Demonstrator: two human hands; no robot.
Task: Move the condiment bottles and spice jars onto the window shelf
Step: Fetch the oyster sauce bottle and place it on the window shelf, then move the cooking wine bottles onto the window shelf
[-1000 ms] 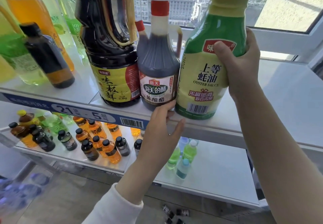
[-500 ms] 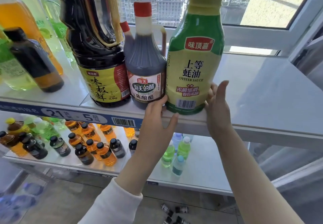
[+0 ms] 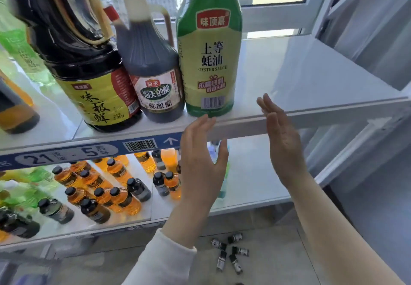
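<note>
Green oyster sauce bottle (image 3: 210, 62) stands upright on the window shelf (image 3: 300, 80), touching the vinegar bottle (image 3: 153, 78). Left hand (image 3: 200, 162) and right hand (image 3: 282, 142), fingers straight, hold nothing, apparently just clear below it.

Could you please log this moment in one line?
oyster sauce bottle: upright on window shelf | left grip: open | right grip: open

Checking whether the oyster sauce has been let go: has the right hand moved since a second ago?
Yes. The right hand has come down off the oyster sauce bottle and now hangs open, apart from it, in front of the shelf edge.
</note>
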